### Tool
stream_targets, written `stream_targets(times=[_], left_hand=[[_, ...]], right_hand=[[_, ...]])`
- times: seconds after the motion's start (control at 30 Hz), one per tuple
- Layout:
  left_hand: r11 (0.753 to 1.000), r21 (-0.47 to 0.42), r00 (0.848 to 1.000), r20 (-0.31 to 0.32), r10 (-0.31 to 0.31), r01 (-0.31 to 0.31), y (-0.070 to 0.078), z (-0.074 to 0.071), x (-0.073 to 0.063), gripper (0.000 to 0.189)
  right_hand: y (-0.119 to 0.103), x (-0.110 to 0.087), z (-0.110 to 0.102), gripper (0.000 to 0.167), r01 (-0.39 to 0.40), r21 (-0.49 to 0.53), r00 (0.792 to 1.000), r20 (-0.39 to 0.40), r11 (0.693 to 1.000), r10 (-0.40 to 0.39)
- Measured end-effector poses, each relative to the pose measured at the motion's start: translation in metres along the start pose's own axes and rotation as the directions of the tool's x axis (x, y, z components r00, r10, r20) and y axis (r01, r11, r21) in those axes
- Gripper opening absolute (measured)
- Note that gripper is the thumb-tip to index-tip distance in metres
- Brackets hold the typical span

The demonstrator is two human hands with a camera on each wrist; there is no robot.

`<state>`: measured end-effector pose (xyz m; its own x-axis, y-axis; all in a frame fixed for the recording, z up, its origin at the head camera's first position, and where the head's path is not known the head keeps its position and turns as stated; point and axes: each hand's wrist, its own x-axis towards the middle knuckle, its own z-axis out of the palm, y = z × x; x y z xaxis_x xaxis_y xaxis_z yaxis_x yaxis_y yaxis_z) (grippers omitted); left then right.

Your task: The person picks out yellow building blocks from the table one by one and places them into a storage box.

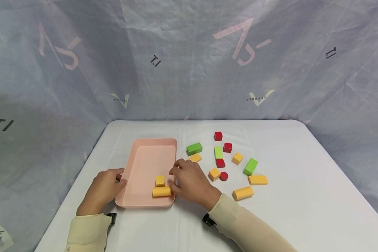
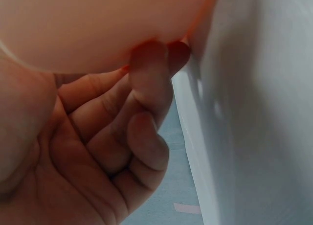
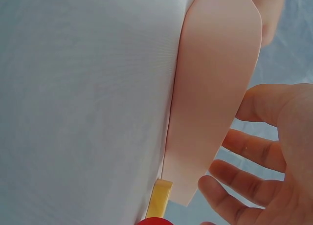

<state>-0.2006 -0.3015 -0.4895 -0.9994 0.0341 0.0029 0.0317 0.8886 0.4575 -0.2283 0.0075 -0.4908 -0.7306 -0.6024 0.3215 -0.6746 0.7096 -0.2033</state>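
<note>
Grips pink tray [image 1: 141, 168] by left rim with left hand [image 1: 104, 187]; rests right hand [image 1: 192, 179], loosely spread, nothing visibly held, at right rim. Records yellow cylinder [image 1: 161, 191] inside, lying crosswise, end toward nearer right hand.

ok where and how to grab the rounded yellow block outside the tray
Probably across the middle of its long sides, from above: the rounded yellow block lies lengthwise on the table with a gap around it, leaving both sides reachable.
</note>
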Motion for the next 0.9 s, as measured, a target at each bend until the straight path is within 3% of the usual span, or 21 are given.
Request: stream_targets(times=[0.9], left_hand=[[1.0, -0.006, 1.0, -0.001, -0.004, 0.004, -0.003, 0.003, 0.001, 0.041]], right_hand=[[0.005, 0.003, -0.01, 0.025, -0.008, 0.018, 1.0, 0.007, 1.0, 0.008]])
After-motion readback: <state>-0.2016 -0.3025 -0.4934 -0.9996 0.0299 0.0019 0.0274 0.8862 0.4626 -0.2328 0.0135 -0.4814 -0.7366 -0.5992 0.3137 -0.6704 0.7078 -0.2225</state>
